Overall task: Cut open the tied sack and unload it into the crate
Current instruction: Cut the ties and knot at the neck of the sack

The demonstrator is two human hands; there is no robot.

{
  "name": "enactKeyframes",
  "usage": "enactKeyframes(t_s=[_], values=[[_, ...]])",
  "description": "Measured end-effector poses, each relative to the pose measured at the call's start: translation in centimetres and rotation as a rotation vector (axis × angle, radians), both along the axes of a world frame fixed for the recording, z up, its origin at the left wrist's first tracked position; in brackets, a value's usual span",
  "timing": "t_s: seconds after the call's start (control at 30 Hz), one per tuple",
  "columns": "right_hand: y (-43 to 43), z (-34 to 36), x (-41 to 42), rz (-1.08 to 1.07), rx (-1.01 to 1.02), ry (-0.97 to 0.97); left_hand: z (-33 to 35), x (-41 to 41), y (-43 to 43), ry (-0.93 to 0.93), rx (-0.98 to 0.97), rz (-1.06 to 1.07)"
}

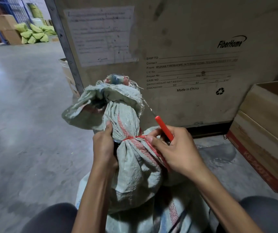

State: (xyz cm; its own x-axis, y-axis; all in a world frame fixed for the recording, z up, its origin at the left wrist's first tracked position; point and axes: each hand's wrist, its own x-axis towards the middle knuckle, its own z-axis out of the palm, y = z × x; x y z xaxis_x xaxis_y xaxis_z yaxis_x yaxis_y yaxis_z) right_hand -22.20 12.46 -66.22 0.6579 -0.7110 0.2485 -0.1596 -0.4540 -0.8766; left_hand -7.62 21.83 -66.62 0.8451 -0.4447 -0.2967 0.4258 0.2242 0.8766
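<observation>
A grey-green woven sack (pixel 135 165) with a red stripe stands upright between my knees, its neck bunched and bound by a red string (pixel 131 137). My left hand (pixel 103 145) grips the neck just at the tie from the left. My right hand (pixel 172 148) is at the tie's right side, holding a red-handled cutter (pixel 164 128) whose handle points up and away; its blade end is hidden behind my fingers. A loose length of red string runs down under my right hand.
A large FiberHome wooden crate (pixel 185 47) with a paper label stands directly behind the sack. Open cardboard boxes (pixel 269 125) sit at the right. Bare concrete floor (pixel 25 115) stretches left toward yellow-green sacks (pixel 34 34) and shelving.
</observation>
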Motion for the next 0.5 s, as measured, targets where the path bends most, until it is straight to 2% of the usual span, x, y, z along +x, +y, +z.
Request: enactKeyframes(t_s=[0.1, 0.2, 0.5], values=[[0.3, 0.3, -0.3, -0.091, -0.150, 0.068, 0.1, -0.4, -0.3, 0.108, -0.040, -0.049], [0.6, 0.7, -1.0, -0.190, -0.397, 0.152, 0.2, -0.6, -0.8, 0.133, -0.053, -0.051], [0.4, 0.8, -2.0, -0.223, -0.730, 0.216, 1.0, -0.3, -1.3, -0.076, -0.032, 0.094]])
